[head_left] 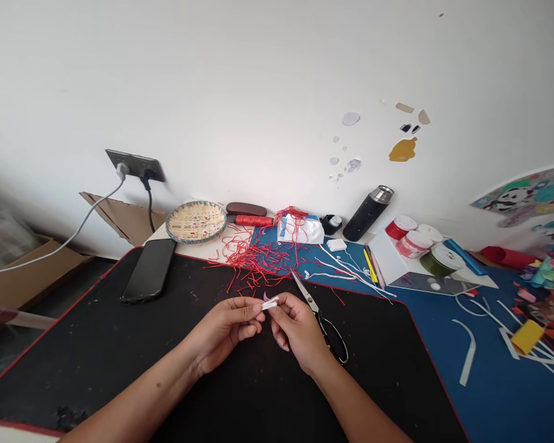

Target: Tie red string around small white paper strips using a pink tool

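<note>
My left hand (228, 325) and my right hand (298, 329) meet over the black mat (120, 357), fingertips pinched together. Between them they hold a small folded white strip (270, 303) with a hint of pink at its top. Both hands are closed on it. A pair of scissors (323, 323) with black handles lies on the mat just right of my right hand, blades pointing away from me. A heap of cut red cord pieces (258, 255) lies beyond my hands.
A black phone (149, 269) lies at the mat's far left, a woven basket (196, 221) and red thread spool (253, 220) behind it. A black flask (368, 213), jars (413, 243), white strips (351, 267) and coloured paper scraps (535, 307) crowd the blue mat on the right.
</note>
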`<control>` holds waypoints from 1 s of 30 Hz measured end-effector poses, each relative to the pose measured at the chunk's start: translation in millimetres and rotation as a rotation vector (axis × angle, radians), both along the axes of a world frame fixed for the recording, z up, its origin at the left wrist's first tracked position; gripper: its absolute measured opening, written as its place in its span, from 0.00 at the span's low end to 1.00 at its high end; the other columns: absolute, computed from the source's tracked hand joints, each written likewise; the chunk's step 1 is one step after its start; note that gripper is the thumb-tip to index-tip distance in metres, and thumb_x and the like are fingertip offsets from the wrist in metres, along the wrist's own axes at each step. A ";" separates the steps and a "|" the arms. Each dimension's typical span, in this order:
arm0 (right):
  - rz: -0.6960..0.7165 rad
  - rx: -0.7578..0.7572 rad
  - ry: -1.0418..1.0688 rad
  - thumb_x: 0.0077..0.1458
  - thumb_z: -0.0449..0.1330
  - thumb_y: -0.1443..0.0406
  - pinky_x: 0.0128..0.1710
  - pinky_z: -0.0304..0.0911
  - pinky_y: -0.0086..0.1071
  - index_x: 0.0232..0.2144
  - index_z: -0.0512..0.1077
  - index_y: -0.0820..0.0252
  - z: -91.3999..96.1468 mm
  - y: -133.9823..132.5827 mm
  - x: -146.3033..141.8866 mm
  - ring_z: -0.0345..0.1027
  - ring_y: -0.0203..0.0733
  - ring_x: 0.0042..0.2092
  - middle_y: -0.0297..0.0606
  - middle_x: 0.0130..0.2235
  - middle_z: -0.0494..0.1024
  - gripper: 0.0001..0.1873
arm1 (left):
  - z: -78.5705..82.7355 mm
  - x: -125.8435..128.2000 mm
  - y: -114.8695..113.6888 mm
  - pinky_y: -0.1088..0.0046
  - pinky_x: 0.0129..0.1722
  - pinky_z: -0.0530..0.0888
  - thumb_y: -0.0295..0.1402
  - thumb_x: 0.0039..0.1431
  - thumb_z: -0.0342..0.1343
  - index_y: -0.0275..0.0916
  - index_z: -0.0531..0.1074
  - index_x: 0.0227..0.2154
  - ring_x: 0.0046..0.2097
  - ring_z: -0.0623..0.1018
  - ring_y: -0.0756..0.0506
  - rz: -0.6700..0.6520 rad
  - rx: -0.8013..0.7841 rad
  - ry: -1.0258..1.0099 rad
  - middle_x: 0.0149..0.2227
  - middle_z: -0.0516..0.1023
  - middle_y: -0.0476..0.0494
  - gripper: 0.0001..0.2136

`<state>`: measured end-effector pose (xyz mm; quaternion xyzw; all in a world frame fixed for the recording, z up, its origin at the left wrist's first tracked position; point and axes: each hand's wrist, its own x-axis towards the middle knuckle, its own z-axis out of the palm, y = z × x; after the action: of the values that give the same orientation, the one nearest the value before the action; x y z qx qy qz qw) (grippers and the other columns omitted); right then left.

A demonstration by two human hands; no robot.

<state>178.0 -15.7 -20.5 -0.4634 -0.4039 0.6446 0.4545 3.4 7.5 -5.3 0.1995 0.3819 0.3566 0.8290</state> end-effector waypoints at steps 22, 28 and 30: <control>0.004 -0.035 0.073 0.55 0.68 0.50 0.13 0.45 0.21 0.36 0.73 0.61 0.1 -1.0 1.8 0.55 0.27 0.16 0.26 0.20 0.69 0.20 | -0.9 4.3 0.2 0.84 0.26 0.80 0.18 0.53 0.69 0.29 0.83 0.31 0.24 0.80 0.52 0.076 -0.008 0.030 0.26 0.83 0.42 0.03; 0.028 -0.014 -0.021 0.56 0.66 0.48 0.13 0.47 0.21 0.35 0.71 0.61 -0.1 -1.7 0.2 0.55 0.27 0.16 0.26 0.20 0.69 0.22 | 0.3 3.1 1.8 0.84 0.26 0.80 0.18 0.53 0.68 0.29 0.83 0.33 0.24 0.80 0.52 0.079 0.003 0.014 0.26 0.83 0.42 0.05; 0.033 -0.003 -0.044 0.56 0.66 0.47 0.13 0.47 0.21 0.35 0.71 0.60 0.3 -2.4 0.0 0.54 0.27 0.16 0.25 0.20 0.68 0.22 | 0.0 2.3 2.5 0.84 0.25 0.80 0.18 0.52 0.69 0.28 0.83 0.33 0.23 0.80 0.52 0.079 0.006 0.012 0.26 0.83 0.42 0.05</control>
<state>178.0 -18.1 -20.2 -0.4716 -0.4204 0.6423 0.4340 5.7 9.9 -5.3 0.1887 0.3935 0.3889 0.8114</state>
